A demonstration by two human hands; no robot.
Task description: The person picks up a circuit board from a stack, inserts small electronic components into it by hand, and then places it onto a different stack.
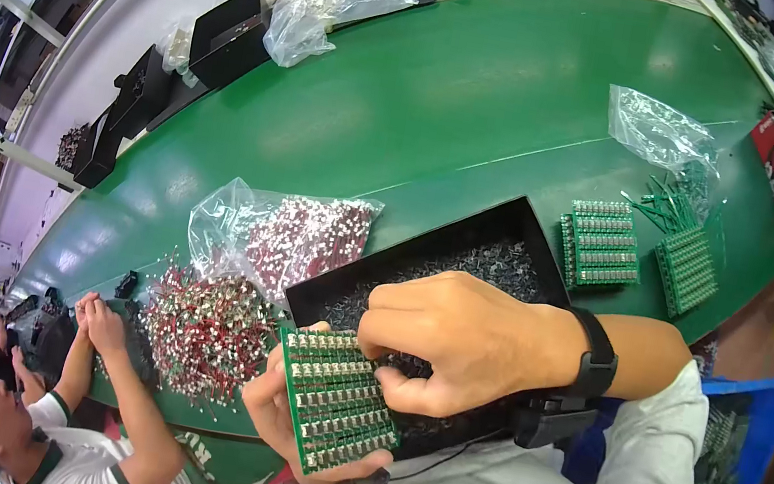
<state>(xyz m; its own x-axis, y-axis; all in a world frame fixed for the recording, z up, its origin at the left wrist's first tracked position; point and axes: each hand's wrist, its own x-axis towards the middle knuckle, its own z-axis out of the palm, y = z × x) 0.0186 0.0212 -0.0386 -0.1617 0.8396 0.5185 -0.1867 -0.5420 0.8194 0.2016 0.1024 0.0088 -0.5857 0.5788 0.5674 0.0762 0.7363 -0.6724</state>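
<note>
Board [339,405] held in closed left hand [271,413], long axis slanting down-right. Right hand [454,342] curled at right edge; hold hidden.

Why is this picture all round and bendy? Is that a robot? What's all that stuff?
No robot: these are a person's bare hands. A wide camera on their head looks down, so straight edges seem bent. The left hand holds a green board with rows of small silvery parts. The right hand is curled beside it; whether it pinches anything is hidden. On the green table, a black tray holds small dark pieces. Left of it are a red-and-white pile and a clear bag; right, more boards.
</note>
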